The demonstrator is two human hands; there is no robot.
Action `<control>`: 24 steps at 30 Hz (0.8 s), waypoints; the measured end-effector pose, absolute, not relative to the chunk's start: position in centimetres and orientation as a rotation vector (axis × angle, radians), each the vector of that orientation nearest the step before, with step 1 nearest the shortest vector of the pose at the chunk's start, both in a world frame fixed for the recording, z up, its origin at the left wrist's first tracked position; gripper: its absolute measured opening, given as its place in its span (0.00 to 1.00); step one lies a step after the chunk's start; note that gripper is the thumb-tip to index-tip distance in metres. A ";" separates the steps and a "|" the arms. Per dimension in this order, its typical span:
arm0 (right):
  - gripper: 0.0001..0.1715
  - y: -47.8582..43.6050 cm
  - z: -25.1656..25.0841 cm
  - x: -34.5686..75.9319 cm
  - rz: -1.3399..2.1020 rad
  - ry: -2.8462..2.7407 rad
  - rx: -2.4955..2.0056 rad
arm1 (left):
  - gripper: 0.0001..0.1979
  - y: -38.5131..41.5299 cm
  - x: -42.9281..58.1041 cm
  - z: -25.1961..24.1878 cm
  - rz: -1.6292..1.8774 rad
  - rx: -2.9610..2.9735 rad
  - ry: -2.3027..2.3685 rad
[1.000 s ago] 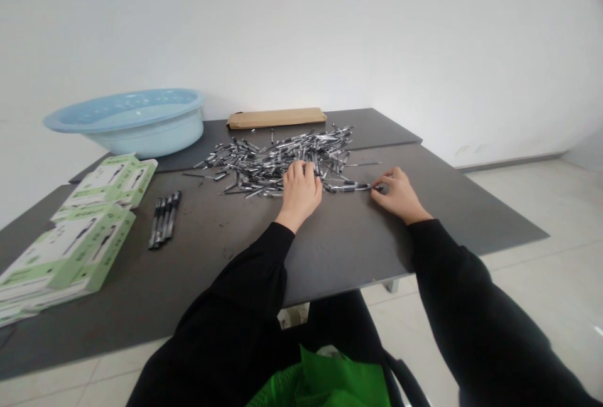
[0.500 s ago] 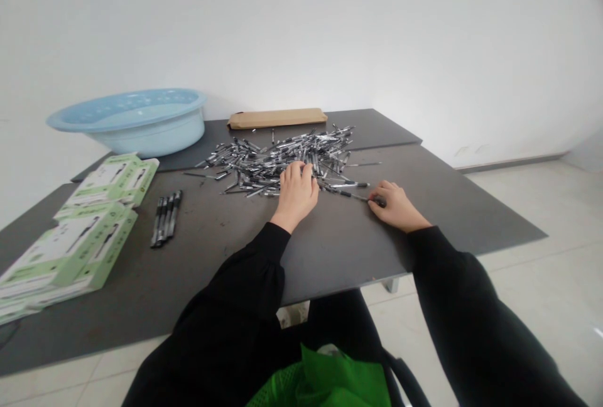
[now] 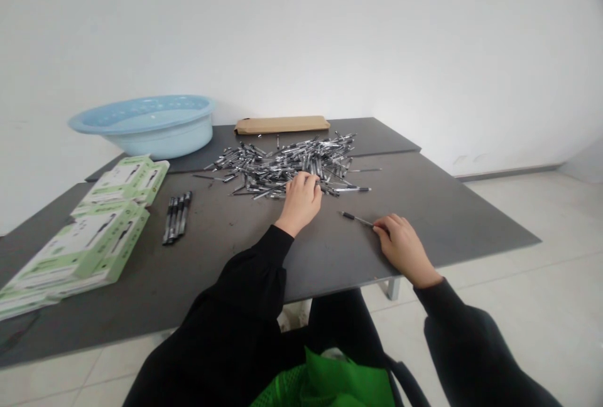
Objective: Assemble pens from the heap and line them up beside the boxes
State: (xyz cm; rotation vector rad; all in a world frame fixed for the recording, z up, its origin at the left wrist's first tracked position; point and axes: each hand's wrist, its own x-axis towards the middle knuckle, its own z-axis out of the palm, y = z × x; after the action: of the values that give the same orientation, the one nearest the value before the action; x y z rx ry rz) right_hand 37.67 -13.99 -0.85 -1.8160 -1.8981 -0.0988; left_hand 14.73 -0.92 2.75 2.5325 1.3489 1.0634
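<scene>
Right hand (image 3: 402,247): is being held palm down near the front edge of the table (image 3: 471,218), with the fingers curled closed on the near end of the single pen (image 3: 357,219).
Single pen: is being kept flat on the table, clear of the heap, in the bare stretch between the two hands.
Pen axis: is being held on a slant. It runs from the right hand's fingertips away and to the left, and its black far end is pointed toward the left hand.
Nearer hand: the pen is being touched by the right hand only and lies up and left of that hand's knuckles. The left hand is near its far end but apart from it.
Left hand (image 3: 301,196): is being rested palm down on the front edge of the pile of pens (image 3: 287,165), with the fingers bent into it. Whether a pen is being gripped there cannot be told.
Row of black pens (image 3: 176,217): is being left side by side, well to the left of the left hand.
Green and white boxes (image 3: 89,240): are being kept stacked at the table's left side.
Blue basin (image 3: 146,123) and brown packet (image 3: 281,124): are being kept at the far edge, behind the pile.
</scene>
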 end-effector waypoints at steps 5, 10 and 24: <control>0.10 -13.3 -0.8 37.0 -0.095 -1.922 -1.914 | 0.13 -0.8 13.4 2.7 1.141 2.468 1.322; 0.10 -12.0 -0.4 35.6 -0.034 -2.023 -1.933 | 0.14 0.0 11.0 2.2 1.183 2.352 1.340; 0.08 -1.4 4.0 24.8 0.400 -2.052 -1.507 | 0.12 2.1 1.9 1.4 1.274 2.118 1.495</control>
State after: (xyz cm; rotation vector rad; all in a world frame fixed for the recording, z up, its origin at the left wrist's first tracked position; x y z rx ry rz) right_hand 24.82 -1.40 3.99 -1.5075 -2.0518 0.3997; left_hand 1.88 2.11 1.40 2.1175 1.4947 1.2742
